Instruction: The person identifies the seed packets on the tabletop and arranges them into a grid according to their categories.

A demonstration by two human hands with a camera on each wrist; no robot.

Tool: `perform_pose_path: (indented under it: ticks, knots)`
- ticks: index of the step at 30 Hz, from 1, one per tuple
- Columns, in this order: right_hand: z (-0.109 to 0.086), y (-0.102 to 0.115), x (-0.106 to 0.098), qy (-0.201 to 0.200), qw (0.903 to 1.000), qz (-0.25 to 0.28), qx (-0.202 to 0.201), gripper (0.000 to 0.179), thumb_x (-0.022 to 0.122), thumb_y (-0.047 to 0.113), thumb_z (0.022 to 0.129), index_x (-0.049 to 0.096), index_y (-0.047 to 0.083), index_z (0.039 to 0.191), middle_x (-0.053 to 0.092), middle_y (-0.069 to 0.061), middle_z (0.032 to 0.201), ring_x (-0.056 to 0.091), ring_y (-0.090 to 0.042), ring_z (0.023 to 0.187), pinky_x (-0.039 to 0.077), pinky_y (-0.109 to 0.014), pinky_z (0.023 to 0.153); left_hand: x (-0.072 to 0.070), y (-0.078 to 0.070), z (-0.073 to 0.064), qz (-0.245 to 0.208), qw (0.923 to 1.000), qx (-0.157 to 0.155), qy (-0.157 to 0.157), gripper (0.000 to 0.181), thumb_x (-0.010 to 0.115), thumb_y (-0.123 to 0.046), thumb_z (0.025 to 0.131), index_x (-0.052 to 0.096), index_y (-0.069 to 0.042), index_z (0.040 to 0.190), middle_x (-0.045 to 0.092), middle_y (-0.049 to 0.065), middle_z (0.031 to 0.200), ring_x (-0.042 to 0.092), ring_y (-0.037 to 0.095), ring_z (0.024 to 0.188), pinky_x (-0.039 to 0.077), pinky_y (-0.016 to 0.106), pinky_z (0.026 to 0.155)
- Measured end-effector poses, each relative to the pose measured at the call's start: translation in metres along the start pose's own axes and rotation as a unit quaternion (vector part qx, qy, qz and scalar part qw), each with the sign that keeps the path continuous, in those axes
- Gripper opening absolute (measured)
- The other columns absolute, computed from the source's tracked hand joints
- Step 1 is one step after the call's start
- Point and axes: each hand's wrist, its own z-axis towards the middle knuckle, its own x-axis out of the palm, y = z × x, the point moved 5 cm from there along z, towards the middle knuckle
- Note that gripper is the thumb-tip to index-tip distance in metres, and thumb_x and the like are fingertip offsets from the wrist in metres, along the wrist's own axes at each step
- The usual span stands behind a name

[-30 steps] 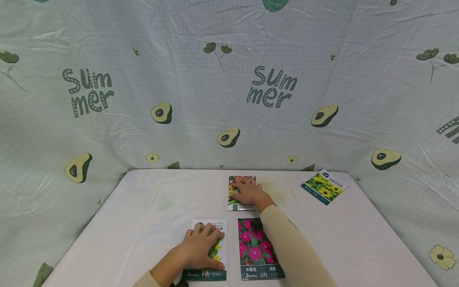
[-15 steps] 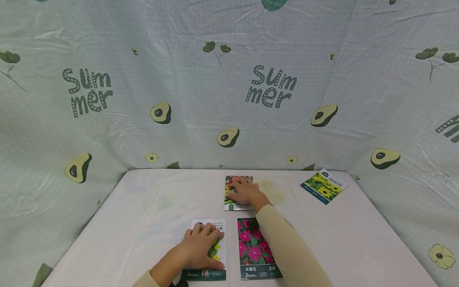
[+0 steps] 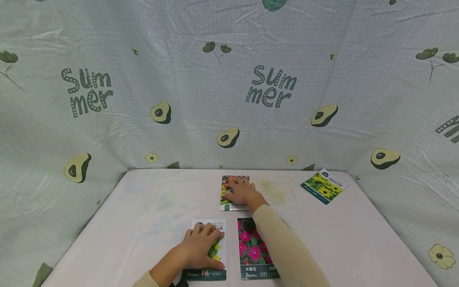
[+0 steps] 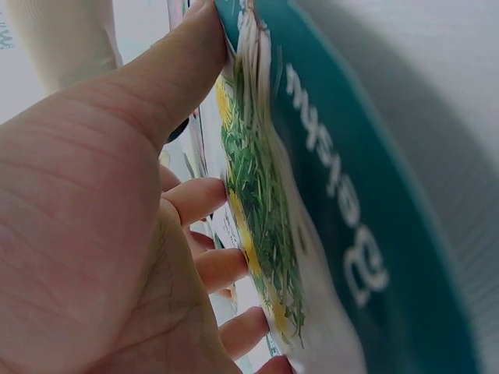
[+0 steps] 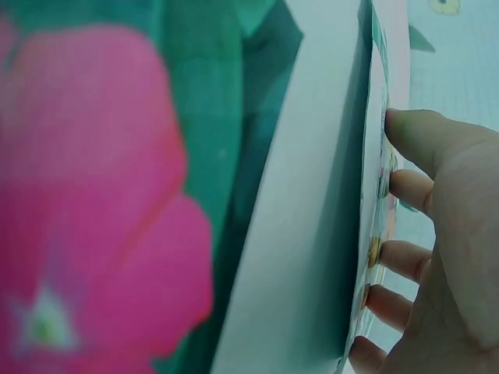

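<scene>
My left hand (image 3: 201,247) lies with spread fingers on a seed packet (image 3: 216,249) with yellow flowers and a dark green lower band, at the near middle of the table. In the left wrist view the thumb and fingertips of that hand (image 4: 117,195) touch the packet's face (image 4: 261,171). Farther back, my right hand (image 3: 243,194) presses its fingertips on a colourful packet (image 3: 226,200); the right wrist view shows the fingertips on its face without curling round it. Below the right forearm is a packet with pink flowers (image 3: 254,249), partly hidden by the sleeve.
A packet with yellow daisy-like flowers (image 3: 324,187) lies askew at the table's far right corner. The white table (image 3: 154,223) meets a pale curtain (image 3: 193,87) printed with avocados and lettering along its back and sides.
My right hand has slid the colourful packet a little to the left across the table. My left hand and the packet under it have stayed put.
</scene>
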Motion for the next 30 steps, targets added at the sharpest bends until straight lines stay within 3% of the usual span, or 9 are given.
perform_pose_path:
  ticks: [13, 19, 26, 30]
  knots:
    - [0.003, 0.013, 0.003, -0.003, 1.0, -0.004, -0.008, 0.059, 0.051, 0.061, 0.101, 0.047, 0.034, 0.154, 0.03, -0.007, 0.167, 0.022, -0.04, 0.156, 0.023, -0.065, 0.119, 0.003, 0.002, 0.001, -0.001, 1.0, 0.002, -0.001, 0.088, 0.074, -0.079, 0.072, 0.054, -0.033, 0.144, 0.044, 0.005, 0.144, 0.039, 0.037, 0.128, 0.036, 0.064, 0.101]
    - [0.003, 0.022, 0.002, -0.001, 0.9999, -0.006, -0.008, 0.059, 0.052, 0.061, 0.101, 0.047, 0.036, 0.153, 0.029, -0.007, 0.168, 0.024, -0.04, 0.155, 0.025, -0.064, 0.118, -0.001, -0.001, -0.001, -0.006, 1.0, 0.004, -0.003, 0.084, 0.077, -0.073, 0.074, 0.055, -0.031, 0.143, 0.045, 0.005, 0.143, 0.039, 0.036, 0.128, 0.037, 0.064, 0.1]
    - [0.006, 0.029, 0.005, 0.001, 1.0, -0.006, 0.001, 0.059, 0.054, 0.062, 0.1, 0.047, 0.038, 0.153, 0.029, -0.007, 0.168, 0.023, -0.039, 0.155, 0.023, -0.065, 0.119, 0.007, 0.005, 0.004, -0.004, 0.9999, 0.007, -0.012, 0.088, 0.075, -0.079, 0.07, 0.055, -0.033, 0.142, 0.046, 0.003, 0.142, 0.04, 0.035, 0.126, 0.038, 0.063, 0.098]
    - [0.008, 0.03, 0.008, -0.003, 0.9999, -0.015, 0.003, 0.059, 0.053, 0.062, 0.1, 0.046, 0.038, 0.154, 0.031, -0.006, 0.167, 0.023, -0.038, 0.156, 0.023, -0.065, 0.12, 0.002, 0.0, 0.001, -0.004, 0.9999, 0.01, -0.007, 0.087, 0.076, -0.076, 0.073, 0.055, -0.03, 0.143, 0.046, 0.005, 0.141, 0.04, 0.035, 0.126, 0.038, 0.063, 0.097]
